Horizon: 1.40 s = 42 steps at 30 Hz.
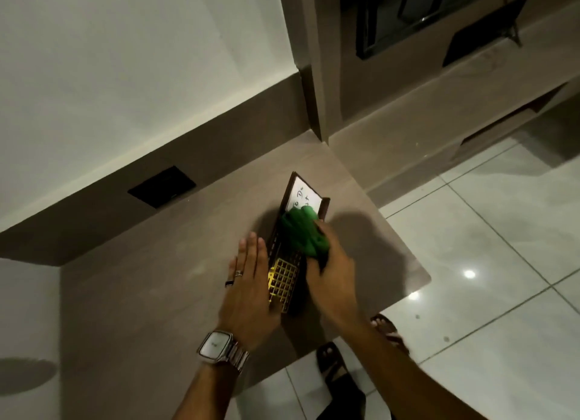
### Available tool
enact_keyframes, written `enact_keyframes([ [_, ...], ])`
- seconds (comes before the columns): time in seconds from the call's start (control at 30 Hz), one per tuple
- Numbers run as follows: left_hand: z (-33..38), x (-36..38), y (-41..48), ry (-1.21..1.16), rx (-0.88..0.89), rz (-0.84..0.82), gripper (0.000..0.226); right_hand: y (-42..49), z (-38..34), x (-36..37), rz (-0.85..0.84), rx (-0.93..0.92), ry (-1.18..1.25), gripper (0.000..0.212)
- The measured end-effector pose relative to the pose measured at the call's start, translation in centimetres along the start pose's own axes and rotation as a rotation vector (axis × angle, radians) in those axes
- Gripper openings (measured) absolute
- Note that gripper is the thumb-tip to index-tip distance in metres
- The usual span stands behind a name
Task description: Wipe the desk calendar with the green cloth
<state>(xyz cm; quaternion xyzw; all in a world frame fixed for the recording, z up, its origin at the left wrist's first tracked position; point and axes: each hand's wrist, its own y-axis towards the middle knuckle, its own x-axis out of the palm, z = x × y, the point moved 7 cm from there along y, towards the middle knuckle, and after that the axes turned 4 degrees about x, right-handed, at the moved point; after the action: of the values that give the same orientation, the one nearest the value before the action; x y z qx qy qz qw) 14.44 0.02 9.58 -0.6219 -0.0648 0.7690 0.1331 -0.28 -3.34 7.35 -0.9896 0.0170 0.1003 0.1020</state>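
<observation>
The desk calendar (284, 278) lies on the brown desk (157, 262), a dark frame with a gold grid near me and a white note panel at its far end. My right hand (332, 272) is closed on the bunched green cloth (303, 234) and presses it onto the calendar's middle. My left hand (251, 281) lies flat with straight fingers against the calendar's left edge; it wears two rings and a metal wristwatch. The cloth and my right hand hide the calendar's centre.
A dark socket plate (161, 186) sits in the low back wall at the left. The desk's rounded right corner (423, 278) borders the glossy tiled floor (486, 262). My sandalled feet (332, 363) show below the desk edge. A dark framed panel (408, 18) stands at the upper right.
</observation>
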Motion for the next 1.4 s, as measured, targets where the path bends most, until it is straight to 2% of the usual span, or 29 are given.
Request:
enact_keyframes([
  [0.07, 0.0, 0.6, -0.1, -0.115, 0.014, -0.007, 0.108, -1.6, 1.3, 2.0, -0.057, -0.058, -0.192, 0.080],
  [0.13, -0.2, 0.9, -0.2, -0.168, 0.016, 0.005, 0.111, -2.8, 2.2, 2.9, -0.103, -0.119, -0.332, 0.086],
  [0.27, -0.4, 1.4, -0.3, -0.187, 0.031, 0.041, 0.113, -3.0, 1.2, 4.0, -0.172, -0.325, -0.395, 0.097],
  [0.43, -0.4, 2.0, -0.4, -0.209, 0.037, 0.029, 0.119, 0.0, 2.7, 2.5, -0.101, -0.135, -0.608, 0.089],
  [0.53, -0.6, 2.2, -0.6, -0.217, 0.032, 0.017, 0.121, -2.9, 3.4, 3.8, -0.164, -0.154, -0.535, 0.089],
  [0.6, -0.5, 2.0, -0.5, -0.199, 0.027, 0.020, 0.119, -3.4, 2.0, 4.7, -0.201, -0.273, -0.471, 0.091],
  [0.67, -0.2, 1.8, -0.4, -0.162, 0.017, 0.026, 0.121, -1.3, 0.6, 4.4, -0.143, -0.377, -0.543, 0.088],
  [0.77, 0.1, 1.6, -0.8, -0.099, 0.001, 0.014, 0.126, 0.8, 1.7, 2.9, -0.138, -0.270, -0.697, 0.084],
  [0.83, 0.2, 1.5, -1.1, -0.090, -0.010, 0.020, 0.129, -0.8, 3.3, 3.3, -0.208, -0.238, -0.725, 0.094],
  [0.9, 0.1, 1.4, -1.0, -0.109, -0.023, 0.024, 0.134, -3.0, 3.6, 4.4, -0.267, -0.345, -0.708, 0.106],
  [0.97, 0.1, 1.2, -0.7, -0.126, -0.030, 0.023, 0.141, -2.7, 2.5, 5.0, -0.241, -0.491, -0.712, 0.112],
  [1.03, 0.2, 0.9, -0.5, -0.119, -0.022, 0.024, 0.139, -0.3, 1.6, 4.3, -0.162, -0.549, -0.801, 0.102],
  [1.1, 0.4, 0.9, -0.8, -0.105, -0.013, 0.008, 0.135, 1.7, 2.7, 2.5, -0.147, -0.491, -0.907, 0.090],
  [1.17, 0.5, 0.8, -1.1, -0.097, -0.007, 0.004, 0.133, 1.4, 5.1, 1.5, -0.218, -0.438, -0.973, 0.087],
  [1.3, 0.7, 0.7, -0.8, -0.117, -0.001, 0.009, 0.131, -2.0, 6.4, 2.1, -0.393, -0.618, -0.990, 0.085],
  [1.4, 0.9, 0.8, -0.6, -0.085, -0.005, 0.004, 0.127, 1.9, 4.9, 0.5, -0.287, -0.642, -1.083, 0.075],
])
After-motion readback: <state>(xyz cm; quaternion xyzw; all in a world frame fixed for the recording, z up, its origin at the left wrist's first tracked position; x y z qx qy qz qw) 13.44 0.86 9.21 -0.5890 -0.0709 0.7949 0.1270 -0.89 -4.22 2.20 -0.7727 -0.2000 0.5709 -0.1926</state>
